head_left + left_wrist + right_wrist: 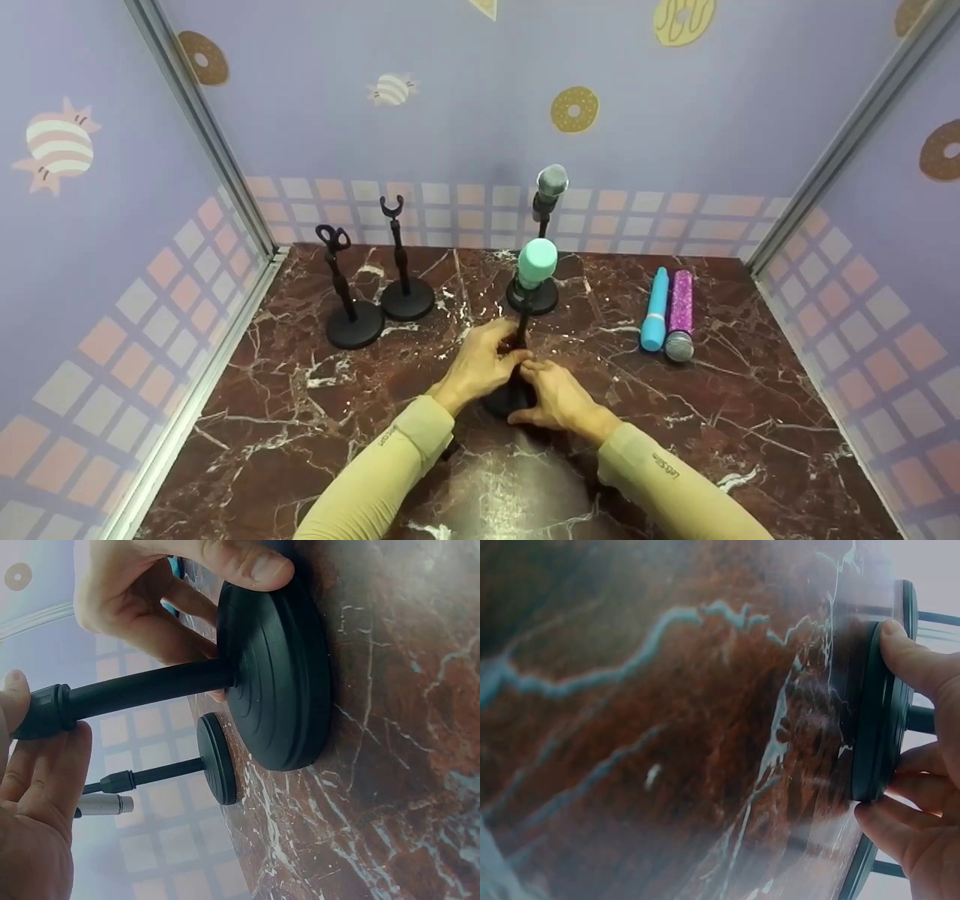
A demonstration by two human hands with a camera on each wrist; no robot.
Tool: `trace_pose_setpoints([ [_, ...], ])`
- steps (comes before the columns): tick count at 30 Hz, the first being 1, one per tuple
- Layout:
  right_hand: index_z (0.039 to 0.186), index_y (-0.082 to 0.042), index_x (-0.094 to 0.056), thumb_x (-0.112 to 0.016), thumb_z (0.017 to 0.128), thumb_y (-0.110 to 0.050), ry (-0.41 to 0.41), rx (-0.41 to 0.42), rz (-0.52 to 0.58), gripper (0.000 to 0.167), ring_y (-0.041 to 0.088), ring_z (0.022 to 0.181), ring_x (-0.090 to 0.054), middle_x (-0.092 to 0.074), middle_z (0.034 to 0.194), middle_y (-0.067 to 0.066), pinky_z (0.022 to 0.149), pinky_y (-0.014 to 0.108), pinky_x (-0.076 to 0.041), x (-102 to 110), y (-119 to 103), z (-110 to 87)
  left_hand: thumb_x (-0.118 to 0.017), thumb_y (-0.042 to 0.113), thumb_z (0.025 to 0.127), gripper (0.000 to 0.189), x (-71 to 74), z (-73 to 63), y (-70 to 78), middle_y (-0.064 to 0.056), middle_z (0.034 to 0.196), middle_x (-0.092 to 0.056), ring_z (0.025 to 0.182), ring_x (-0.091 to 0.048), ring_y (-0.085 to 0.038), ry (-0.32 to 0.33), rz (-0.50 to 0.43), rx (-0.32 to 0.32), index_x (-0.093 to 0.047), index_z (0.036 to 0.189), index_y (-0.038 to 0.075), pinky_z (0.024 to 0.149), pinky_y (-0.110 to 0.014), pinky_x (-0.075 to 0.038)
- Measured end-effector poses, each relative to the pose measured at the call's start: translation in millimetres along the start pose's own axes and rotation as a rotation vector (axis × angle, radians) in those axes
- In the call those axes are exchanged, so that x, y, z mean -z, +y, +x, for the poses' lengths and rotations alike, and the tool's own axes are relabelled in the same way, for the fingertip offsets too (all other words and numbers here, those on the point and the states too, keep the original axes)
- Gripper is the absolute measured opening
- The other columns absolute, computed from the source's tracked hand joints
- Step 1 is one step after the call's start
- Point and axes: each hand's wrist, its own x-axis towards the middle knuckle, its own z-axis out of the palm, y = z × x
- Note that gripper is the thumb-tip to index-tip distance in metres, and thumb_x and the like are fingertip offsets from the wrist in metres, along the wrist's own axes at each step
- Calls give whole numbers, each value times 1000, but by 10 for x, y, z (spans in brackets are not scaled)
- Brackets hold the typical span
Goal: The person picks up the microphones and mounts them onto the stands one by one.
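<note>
In the head view a black microphone stand [523, 326] stands upright at the middle of the table, topped by a mint-green microphone [538, 262]. My left hand [481, 361] grips its pole; the left wrist view shows thumb and fingers round the collar [46, 712]. Lower down, my right hand [559, 395] holds the round base [279, 682] by its edge, thumb on the near side and fingers on the far side. The base [874, 720] rests close on the tabletop in the right wrist view. Behind it, a second stand carries a silver-headed microphone [552, 182].
Two stands without microphones, one with a looped clip [354, 325] and one with a forked clip [407, 299], are at the left. A blue microphone [655, 311] and a glittery purple microphone [681, 304] lie side by side at the right. Patterned walls enclose the marbled table [300, 435].
</note>
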Motion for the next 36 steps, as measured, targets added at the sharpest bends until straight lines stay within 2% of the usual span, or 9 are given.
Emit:
trace_pose_setpoints([
  [8,123,-6,-75,-99,77,-58,-1,-7,-6,73,37,117,-78,-82,125,14,108,47,-64,0,2,-4,-89,15,94,19,-16,-33,-5,-14,102,-84,91,-83,-28,49,37,-18,-81,104,2,84,-41,-68],
  [13,124,-5,-76,-99,77,-57,4,-6,-5,73,36,119,-78,-82,126,14,109,47,-64,5,7,-11,-88,22,97,28,-41,-65,-16,-15,112,-86,100,-85,-31,19,61,68,-83,115,2,96,-48,-64],
  [16,127,-5,-77,-99,78,-57,0,-16,14,74,36,117,-78,-83,127,14,107,48,-64,10,8,-14,-86,23,97,35,-59,-103,-37,-16,118,-86,108,-85,-33,-15,44,118,-81,123,1,103,-50,-63],
  [19,133,-5,-77,-99,78,-57,-11,-19,24,78,36,117,-78,-83,132,13,105,48,-65,9,11,-16,-84,19,97,39,-80,-151,-62,-18,122,-85,113,-84,-35,-25,12,126,-79,130,-2,104,-49,-66],
  [21,136,-5,-76,-99,78,-56,-14,-17,24,81,37,119,-78,-81,137,13,106,49,-65,8,13,-13,-83,16,97,39,-97,-170,-73,-18,122,-85,113,-84,-35,-8,-1,123,-78,131,-3,104,-49,-66],
  [24,136,-5,-76,-99,78,-56,-10,-16,16,81,38,120,-77,-80,139,14,106,49,-65,7,10,-9,-84,15,96,31,-116,-177,-75,-16,114,-87,107,-85,-33,33,-21,138,-81,123,0,99,-51,-67],
  [29,126,-7,-78,-99,77,-56,-9,-16,17,72,36,118,-77,-83,127,13,105,48,-64,-2,7,-6,-89,14,90,16,-121,-161,-47,-11,98,-87,91,-85,-31,68,-29,180,-79,100,7,85,-54,-66],
  [36,126,-7,-78,-99,78,-56,-4,-26,25,71,36,117,-78,-83,125,13,105,49,-64,-10,6,-16,-93,23,89,23,-124,-161,-20,-8,94,-87,87,-85,-33,87,31,210,-78,99,9,79,-46,-65],
])
